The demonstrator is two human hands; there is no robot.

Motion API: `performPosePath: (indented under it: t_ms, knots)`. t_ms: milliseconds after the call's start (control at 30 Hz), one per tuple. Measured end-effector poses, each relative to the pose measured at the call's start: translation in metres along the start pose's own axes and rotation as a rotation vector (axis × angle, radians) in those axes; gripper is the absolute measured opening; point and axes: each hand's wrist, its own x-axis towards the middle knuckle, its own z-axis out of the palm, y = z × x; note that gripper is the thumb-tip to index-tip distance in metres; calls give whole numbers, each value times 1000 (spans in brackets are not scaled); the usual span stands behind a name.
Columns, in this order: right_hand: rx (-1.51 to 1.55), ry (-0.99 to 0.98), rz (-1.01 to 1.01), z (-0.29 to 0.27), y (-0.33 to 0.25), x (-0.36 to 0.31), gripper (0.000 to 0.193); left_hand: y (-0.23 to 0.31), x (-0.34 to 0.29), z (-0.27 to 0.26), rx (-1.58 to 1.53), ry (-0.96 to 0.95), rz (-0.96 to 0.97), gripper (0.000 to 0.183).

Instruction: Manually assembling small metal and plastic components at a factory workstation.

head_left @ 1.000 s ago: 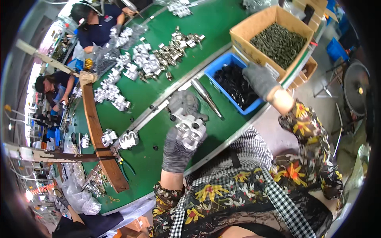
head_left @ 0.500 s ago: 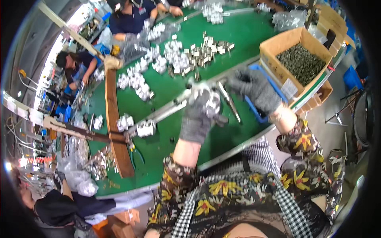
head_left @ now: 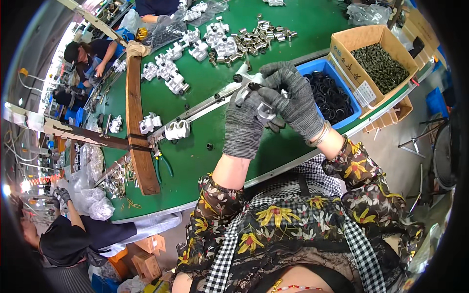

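My left hand (head_left: 243, 128), in a grey knit glove, is closed around a silver metal casting (head_left: 265, 113) with rounded sockets. My right hand (head_left: 299, 110), gloved the same way, is bent over the casting, thumb and forefinger pinched at its upper side. A small dark bit shows at those fingertips, too small to name. My fingers hide much of the casting. Just right of my right hand stands a blue tray (head_left: 350, 91) of black rings (head_left: 332, 100). Left of my hands, similar castings (head_left: 177, 130) lie beside a metal rail (head_left: 205, 108) on the green table (head_left: 195, 166).
A cardboard box (head_left: 345, 66) of small dark metal parts stands behind the blue tray. More castings (head_left: 168, 68) and short metal sleeves (head_left: 264, 36) lie at the far side. A wooden bar (head_left: 134, 107) and green-handled pliers (head_left: 163, 165) are leftward. Other people (head_left: 63, 246) work beyond.
My right hand has moved left, from beside the blue tray onto the casting in my left hand. The head view has shifted, and more of the tray's black rings now shows.
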Motion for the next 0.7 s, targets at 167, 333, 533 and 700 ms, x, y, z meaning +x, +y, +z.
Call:
performPosePath:
  t_ms: [167, 333, 533, 700]
  knots:
    - [-50, -23, -96, 0, -6, -3, 18, -15, 4, -10, 519, 190, 332, 27]
    - [-121, -85, -50, -3, -10, -3, 17, -9, 7, -15, 894, 261, 256, 17]
    - [-553, -216, -185, -4, -33, 6, 25, -5, 0, -4, 658, 382, 182, 13]
    - [-520, -176, -61, 0, -25, 4, 24, 16, 0, 15, 473, 501, -111, 15]
